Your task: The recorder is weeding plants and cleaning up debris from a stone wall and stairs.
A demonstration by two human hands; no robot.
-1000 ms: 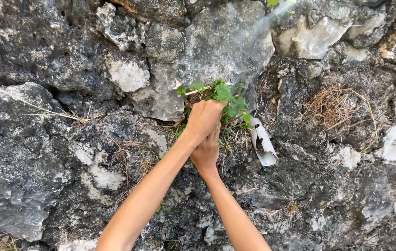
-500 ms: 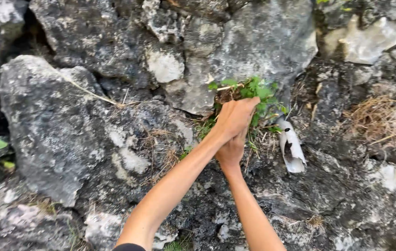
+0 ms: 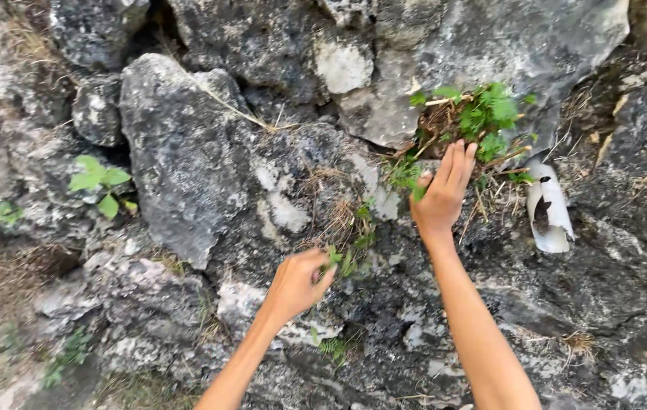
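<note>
Views: one, a head-worn camera; no second view overlaps it.
Position: at the person's head, close to a rough grey rock face (image 3: 186,152).
Direction: forward and slightly down at the rock.
Nearness: both forearms enter from the bottom edge.
Framing: rock fills the frame, a fern tuft (image 3: 483,114) upper right.
</note>
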